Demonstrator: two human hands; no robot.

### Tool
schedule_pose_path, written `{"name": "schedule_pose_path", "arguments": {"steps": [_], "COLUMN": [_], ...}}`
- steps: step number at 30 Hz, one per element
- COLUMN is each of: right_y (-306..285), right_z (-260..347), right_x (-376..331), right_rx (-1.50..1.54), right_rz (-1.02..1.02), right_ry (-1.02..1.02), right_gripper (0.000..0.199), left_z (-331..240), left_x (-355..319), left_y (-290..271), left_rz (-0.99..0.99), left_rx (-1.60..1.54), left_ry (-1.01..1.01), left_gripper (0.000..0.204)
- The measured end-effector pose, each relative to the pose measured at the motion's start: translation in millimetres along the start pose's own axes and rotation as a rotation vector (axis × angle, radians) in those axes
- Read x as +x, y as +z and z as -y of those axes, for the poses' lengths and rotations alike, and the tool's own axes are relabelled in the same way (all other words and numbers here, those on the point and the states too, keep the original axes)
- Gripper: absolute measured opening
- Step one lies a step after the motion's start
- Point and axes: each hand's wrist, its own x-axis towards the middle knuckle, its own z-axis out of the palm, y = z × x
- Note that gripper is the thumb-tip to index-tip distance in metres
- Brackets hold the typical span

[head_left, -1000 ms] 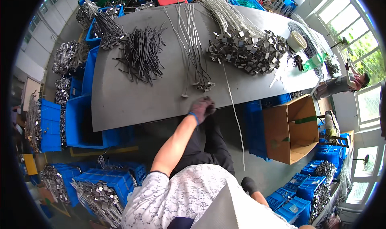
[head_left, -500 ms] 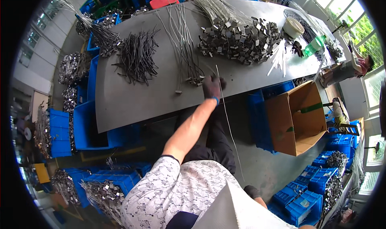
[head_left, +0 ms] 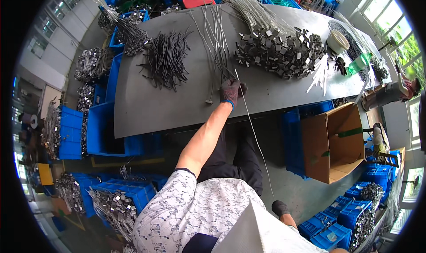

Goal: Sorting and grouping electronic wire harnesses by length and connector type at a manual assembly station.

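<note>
gloved left hand (head_left: 231, 91) fingers are clenching around a thin pale cable (head_left: 253, 128) at the near edge of the grey table (head_left: 146, 106); right hand (head_left: 280, 207), low and near, fingers not readable. seemingly drawing one cable off the far bundle (head_left: 215, 35); next calls for a steady pull. its long axis is running far-to-near, trailing rightward off the edge.

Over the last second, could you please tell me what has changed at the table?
The left hand, gloved, has moved from the table's near edge further onto the grey table, up to the bundle of long wires, gripping a long thin wire that trails toward the floor. The dark rod pile and metal clip heap stayed put.
</note>
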Motion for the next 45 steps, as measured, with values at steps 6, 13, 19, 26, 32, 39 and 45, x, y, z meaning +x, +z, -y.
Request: {"name": "schedule_pose_path", "arguments": {"steps": [6, 13, 19, 26, 32, 39, 45], "right_y": [-18.6, -23.0, -251.2, -377.3, -440.0, -429.8, -473.0], "right_z": [6.4, 13.7, 254.6, 385.7, 450.0, 505.0, 517.7], "right_x": [-42.3, 15.3, -3.1, 56.4, 35.3, 85.6, 117.8], "right_rx": [-0.028, 0.227, 0.821, 1.071, 0.794, 0.338, 0.551], "right_rz": [0.122, 0.112, -0.662, -0.845, -0.778, -0.892, -1.027], "right_ry": [0.116, -0.028, -0.637, -0.965, -0.634, -0.763, -0.752], "right_gripper": [0.023, 0.024, 0.029, 0.046, 0.047, 0.055, 0.050], "left_z": [-22.3, 38.4, 89.1, 49.2, -28.0, -74.9, -95.7], "left_x": [-4.2, -0.2, -72.4, -45.9, 12.9, 50.3, 84.9], "left_y": [17.9, -27.6, -23.3, -31.6, -68.3, -197.1, -283.0], "left_rz": [-0.084, 0.176, 0.301, 0.219, 0.282, -0.621, -0.830], "left_rx": [0.089, 0.350, 0.798, 0.754, 0.817, 1.308, 1.436], "left_ry": [0.298, 0.241, 0.169, 0.112, -0.032, 0.467, 0.220], "left_gripper": [0.014, 0.015, 0.030, 0.029, 0.031, 0.040, 0.055]}}
